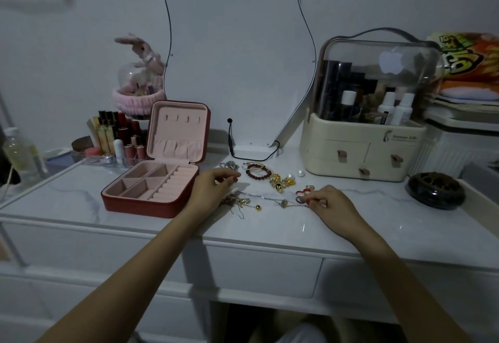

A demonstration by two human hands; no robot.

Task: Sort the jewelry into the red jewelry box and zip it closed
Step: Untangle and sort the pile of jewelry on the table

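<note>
The red jewelry box (140, 205) lies open on the white dressing table, lid upright, its pink compartments holding nothing. Jewelry is scattered to its right: a dark red bead bracelet (258, 173), gold earrings (280, 181), two pearls (295, 174), a silver piece (229, 165) and a thin silver chain necklace (270, 199). My left hand (213, 187) rests over the chain's left end, fingers curled; what it grips is hidden. My right hand (330, 205) pinches the chain's right end beside some small red and blue rings (302, 195).
A cream cosmetics organiser (361, 153) with a clear dome stands at the back right, a dark round dish (436, 190) beside it. Lipsticks (116, 137) and a plush rabbit stand behind the box. A mirror with a black cable (243, 153) leans at the back.
</note>
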